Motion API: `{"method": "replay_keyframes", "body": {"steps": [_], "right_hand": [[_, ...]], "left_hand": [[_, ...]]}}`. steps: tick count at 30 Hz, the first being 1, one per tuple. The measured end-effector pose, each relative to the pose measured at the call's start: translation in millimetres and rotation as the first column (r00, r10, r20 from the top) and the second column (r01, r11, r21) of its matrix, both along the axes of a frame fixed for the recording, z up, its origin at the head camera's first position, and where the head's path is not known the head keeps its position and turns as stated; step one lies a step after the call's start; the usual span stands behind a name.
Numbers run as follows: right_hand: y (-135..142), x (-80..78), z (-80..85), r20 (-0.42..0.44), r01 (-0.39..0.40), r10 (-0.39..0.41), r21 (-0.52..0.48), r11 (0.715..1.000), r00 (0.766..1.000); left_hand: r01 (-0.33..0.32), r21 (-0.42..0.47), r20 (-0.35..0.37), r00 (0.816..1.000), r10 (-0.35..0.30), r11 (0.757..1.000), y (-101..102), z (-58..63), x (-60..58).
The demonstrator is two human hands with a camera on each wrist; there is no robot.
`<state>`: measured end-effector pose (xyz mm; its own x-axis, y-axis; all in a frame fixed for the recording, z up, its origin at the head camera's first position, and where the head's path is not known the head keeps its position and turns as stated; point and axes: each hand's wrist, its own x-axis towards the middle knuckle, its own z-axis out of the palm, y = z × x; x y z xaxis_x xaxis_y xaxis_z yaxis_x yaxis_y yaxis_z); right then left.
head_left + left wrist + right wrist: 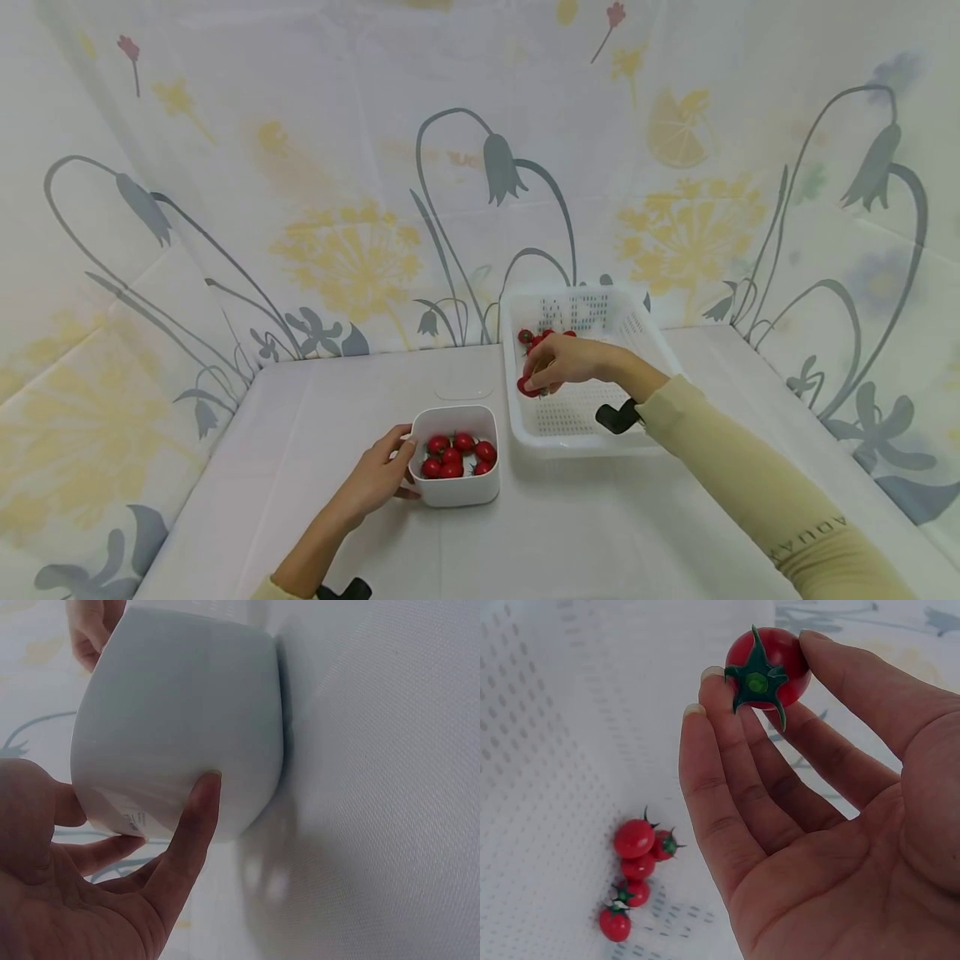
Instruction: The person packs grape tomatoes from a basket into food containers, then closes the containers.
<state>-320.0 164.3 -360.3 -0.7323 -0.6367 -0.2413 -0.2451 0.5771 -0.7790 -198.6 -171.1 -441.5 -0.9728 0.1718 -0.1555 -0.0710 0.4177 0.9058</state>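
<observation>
On the left side, the left hand holds a small white box [459, 493] by its side [378, 475]; this box stands on the bench [570, 533] and contains several red tomatoes [451, 456]. Further right, the right hand [570, 360] pinches one tomato [771, 667] over the white basket [558, 418], in which more tomatoes [635, 838] lie together.

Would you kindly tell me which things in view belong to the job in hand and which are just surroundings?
Part of the job:
tomato in the right hand
white box of tomatoes, held by the left hand
perforated basket, more tomatoes inside

Surroundings:
flower-print backdrop
pale table surface
black wrist pieces
</observation>
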Motion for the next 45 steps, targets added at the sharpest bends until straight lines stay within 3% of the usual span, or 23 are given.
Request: {"method": "replay_keyframes", "body": {"steps": [8,17,33,39,45], "right_hand": [[-7.5,13.5,8.9,-0.049,-0.050,0.048,-0.033,0.998,0.998],[-25.3,35.4,14.9,-0.082,-0.054,0.049,-0.065,0.996,0.995],[-77.1,60.4,-11.9,-0.206,-0.100,0.081,-0.088,0.991,0.975],[-93.0,61.8,-21.1,-0.279,-0.103,0.088,-0.041,0.994,0.956],[-108.0,66.4,-32.0,-0.375,-0.089,0.100,0.047,0.995,0.922]], "left_hand": [[0.000,-0.015,0.002,1.000,0.000,1.000,0.7,-0.7,0.1],[0.001,-0.017,0.002,1.000,-0.001,1.000,1.6,-0.2,1.3],[0.003,-0.016,-0.004,1.000,-0.003,1.000,0.3,-2.2,-0.3],[0.013,-0.009,-0.004,1.000,-0.013,1.000,-0.5,0.6,0.9],[0.020,-0.009,-0.011,1.000,-0.020,1.000,-0.1,2.0,1.4]]}}
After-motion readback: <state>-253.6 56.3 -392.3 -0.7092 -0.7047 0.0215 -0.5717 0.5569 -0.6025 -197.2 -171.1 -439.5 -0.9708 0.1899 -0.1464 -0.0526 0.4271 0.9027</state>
